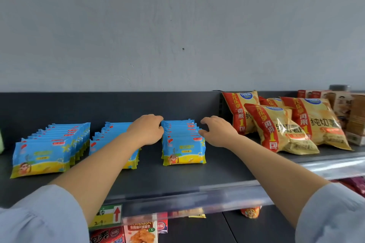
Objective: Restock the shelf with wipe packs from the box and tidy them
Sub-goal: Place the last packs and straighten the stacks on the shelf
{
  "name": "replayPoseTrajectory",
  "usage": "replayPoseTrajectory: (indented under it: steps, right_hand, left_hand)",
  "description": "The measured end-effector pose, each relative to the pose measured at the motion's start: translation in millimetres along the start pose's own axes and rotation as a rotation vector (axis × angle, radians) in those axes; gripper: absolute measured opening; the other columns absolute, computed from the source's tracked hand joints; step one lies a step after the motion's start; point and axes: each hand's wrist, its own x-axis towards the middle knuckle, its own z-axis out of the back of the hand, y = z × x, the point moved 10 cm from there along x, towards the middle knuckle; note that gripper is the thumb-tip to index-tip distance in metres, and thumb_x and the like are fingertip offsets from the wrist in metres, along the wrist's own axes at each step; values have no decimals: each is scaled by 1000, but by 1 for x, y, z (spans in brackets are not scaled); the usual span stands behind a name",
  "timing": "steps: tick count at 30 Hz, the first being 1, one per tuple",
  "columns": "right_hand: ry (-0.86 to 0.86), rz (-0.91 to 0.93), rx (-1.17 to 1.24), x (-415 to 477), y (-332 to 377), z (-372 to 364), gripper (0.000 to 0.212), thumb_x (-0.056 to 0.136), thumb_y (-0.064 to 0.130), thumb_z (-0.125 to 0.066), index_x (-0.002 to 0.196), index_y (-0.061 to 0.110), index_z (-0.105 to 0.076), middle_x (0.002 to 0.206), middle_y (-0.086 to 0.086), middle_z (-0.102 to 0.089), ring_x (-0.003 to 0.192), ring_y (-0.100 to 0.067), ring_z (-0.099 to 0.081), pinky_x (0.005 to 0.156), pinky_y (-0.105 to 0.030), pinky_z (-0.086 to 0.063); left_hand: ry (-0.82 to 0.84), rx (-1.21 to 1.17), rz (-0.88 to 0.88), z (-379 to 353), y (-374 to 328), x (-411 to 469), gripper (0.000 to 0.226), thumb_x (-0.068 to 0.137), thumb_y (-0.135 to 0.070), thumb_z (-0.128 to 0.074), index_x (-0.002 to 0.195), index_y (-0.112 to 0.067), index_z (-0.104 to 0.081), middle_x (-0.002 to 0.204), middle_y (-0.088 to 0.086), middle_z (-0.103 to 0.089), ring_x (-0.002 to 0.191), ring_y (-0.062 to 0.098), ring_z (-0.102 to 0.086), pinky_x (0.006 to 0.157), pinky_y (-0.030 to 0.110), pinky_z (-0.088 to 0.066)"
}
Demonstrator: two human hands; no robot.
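Head view: row of wipe packs [183, 144] midway along the shelf [177, 177], back from its front edge, between both hands, left hand [147, 130] against the row's left side, fingers curled, grip indiscernible, right hand [217, 132] at the right side, fingers spread and loosely bent, thumb touching the packs, chip bags [280, 130] toward the shelf's right end.

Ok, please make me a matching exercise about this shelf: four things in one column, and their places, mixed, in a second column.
Things
1. left hand
2. right hand
3. chip bags
4. price tag

Places
A. right end of the shelf
B. front edge of the shelf
C. left side of the right wipe row
D. right side of that row

Pairs: 1-C, 2-D, 3-A, 4-B
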Motion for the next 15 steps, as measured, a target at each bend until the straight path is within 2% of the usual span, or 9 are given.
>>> replayPoseTrajectory:
  steps: [8, 15]
  right_hand:
    - [-23, -93, -103, -78, 17, 20, 52, 97, 39, -50, 143, 17, -41, 140, -8, -46, 128, -27, -45, 100, -40, -44]
    - [6, -212, -185, -153, 11, 35, 51, 97, 41, -49, 140, 16, -42, 141, -8, -45, 129, -28, -42, 102, -42, -42]
  left_hand:
    - [5, 7, -153, 15, -16, -52, 38, 98, -22, -37, 133, -12, -48, 129, 7, -51, 119, 25, -48, 95, 38, -44]
    - [24, -14, -278, 18, -50, -96, 40, 97, -32, -40, 131, -14, -49, 132, 8, -51, 120, 26, -48, 94, 42, -45]
